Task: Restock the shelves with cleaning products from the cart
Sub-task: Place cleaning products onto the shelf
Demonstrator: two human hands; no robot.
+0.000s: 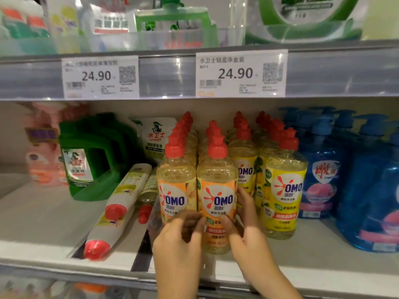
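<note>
An orange-label OMO bottle with a red cap stands at the front of the shelf. My left hand curls its fingers against the bottle's lower left side. My right hand wraps round its right side, thumb on the label. A second orange-label OMO bottle stands just to the left, touching it. Rows of the same bottles run back behind both.
Yellow-label OMO bottles stand to the right, then blue pump bottles. Two bottles lie on their sides to the left, beside a green jug. Price tags hang on the shelf edge above.
</note>
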